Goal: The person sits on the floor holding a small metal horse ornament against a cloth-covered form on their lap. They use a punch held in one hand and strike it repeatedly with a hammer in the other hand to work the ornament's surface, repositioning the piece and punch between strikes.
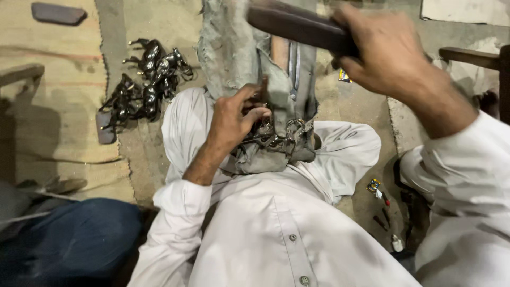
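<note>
We see the left hand (234, 119) pinching a small metal piece (273, 135) on the grey cloth (239, 53) in the lap. Above the cloth, the right hand (385, 50) is clenched around a dark wooden handle (297, 24). Left of the cloth lies a heap of dark figures (146, 82).

Dusty concrete floor (366, 106), tan woven mat (58, 117) at left, dim light.
</note>
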